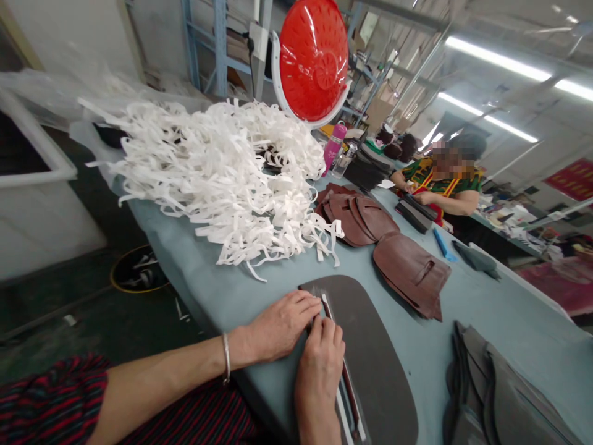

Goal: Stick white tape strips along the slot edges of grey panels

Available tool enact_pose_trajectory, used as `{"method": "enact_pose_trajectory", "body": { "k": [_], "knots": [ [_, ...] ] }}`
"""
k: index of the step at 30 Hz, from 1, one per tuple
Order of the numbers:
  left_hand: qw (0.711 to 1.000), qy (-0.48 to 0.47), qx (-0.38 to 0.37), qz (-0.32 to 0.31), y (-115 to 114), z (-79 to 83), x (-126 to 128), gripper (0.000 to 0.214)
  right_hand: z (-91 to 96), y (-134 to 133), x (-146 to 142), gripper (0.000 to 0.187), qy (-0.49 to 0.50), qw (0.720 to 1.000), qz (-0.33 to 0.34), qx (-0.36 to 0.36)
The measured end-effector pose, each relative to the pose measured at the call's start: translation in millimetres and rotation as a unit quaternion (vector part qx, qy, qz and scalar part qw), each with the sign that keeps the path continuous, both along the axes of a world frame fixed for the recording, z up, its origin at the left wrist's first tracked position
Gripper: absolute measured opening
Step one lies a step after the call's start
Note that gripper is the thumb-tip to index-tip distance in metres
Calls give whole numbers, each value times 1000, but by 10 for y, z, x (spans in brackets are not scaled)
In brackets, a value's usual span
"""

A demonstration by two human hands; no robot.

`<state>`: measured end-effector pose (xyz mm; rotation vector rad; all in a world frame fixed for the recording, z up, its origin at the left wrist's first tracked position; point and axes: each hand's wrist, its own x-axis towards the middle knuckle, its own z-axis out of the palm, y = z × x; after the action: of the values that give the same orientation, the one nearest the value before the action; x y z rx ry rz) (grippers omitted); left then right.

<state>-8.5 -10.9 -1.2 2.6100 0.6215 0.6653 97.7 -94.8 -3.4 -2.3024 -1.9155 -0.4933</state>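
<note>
A dark grey leather-like panel (382, 364) with one rounded side lies flat on the table in front of me. Along it runs a long narrow slot with a brown line inside and white strips (343, 405) beside it. My left hand (282, 324) reaches in from the left, its fingers bent and pressed together on the panel near the slot's far end. Close against it, my right hand (322, 371) is closed with curled fingers over the panel's edge and the slot. The fingertips of both hands are partly hidden.
A big heap of white strips (222, 167) covers the table's far left. Brown slotted pieces (410, 272) and dark grey pieces (504, 389) lie to the right. Beyond stand a pink bottle (333, 147) and a red lamp-like dish (315, 59). A co-worker (445, 185) sits across.
</note>
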Motion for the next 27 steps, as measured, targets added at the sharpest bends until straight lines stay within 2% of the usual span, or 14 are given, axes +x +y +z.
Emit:
{"method": "enact_pose_trajectory", "body": {
  "k": [4, 10, 16, 22, 27],
  "knots": [
    [999, 13, 26, 12, -14, -63, 9, 48, -40, -154, 90, 33, 31, 999, 14, 31],
    [999, -3, 33, 12, -18, -58, 16, 47, -64, 38, 114, 34, 88, 995, 9, 56],
    [999, -2, 37, 21, -31, -5, 21, 37, -14, 52, -73, 34, -4, 1000, -8, 13],
    [998, 5, 47, 37, -46, -17, 19, 37, -22, -50, -101, 35, -28, 999, -16, 7],
    [998, -23, 61, -6, -14, -59, 18, 26, -11, -41, -114, 35, -64, 997, -32, -2]
  ]
}}
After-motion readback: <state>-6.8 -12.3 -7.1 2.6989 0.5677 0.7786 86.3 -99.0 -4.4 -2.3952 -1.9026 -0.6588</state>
